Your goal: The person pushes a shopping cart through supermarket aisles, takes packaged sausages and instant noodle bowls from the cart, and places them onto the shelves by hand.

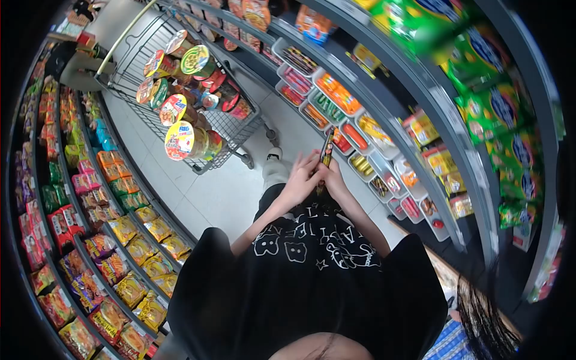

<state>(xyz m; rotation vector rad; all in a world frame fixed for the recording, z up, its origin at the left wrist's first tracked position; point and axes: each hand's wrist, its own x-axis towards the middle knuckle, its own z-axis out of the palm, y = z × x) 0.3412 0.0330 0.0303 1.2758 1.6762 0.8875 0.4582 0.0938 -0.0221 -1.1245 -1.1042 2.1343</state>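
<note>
My left hand [302,182] and my right hand [332,179] meet in front of my waist. Between them is a slim, dark stick-shaped packet [327,149] with yellow and coloured print, pointing up and away from me. The right fingers close around its lower part, while the left fingers press against it from the other side. Its lower end is partly hidden by the hands. Just beyond it lie white bins [345,90] of wrapped, sausage-like sticks in red, orange, green and gold.
A wire shopping cart [234,141] with several instant noodle cups [186,141] stands ahead to the left. Noodle packets fill the left shelves [129,288]; green bags [495,111] hang at right. Another person's legs [84,69] show behind the cart, and blue checked cloth [456,342] at lower right.
</note>
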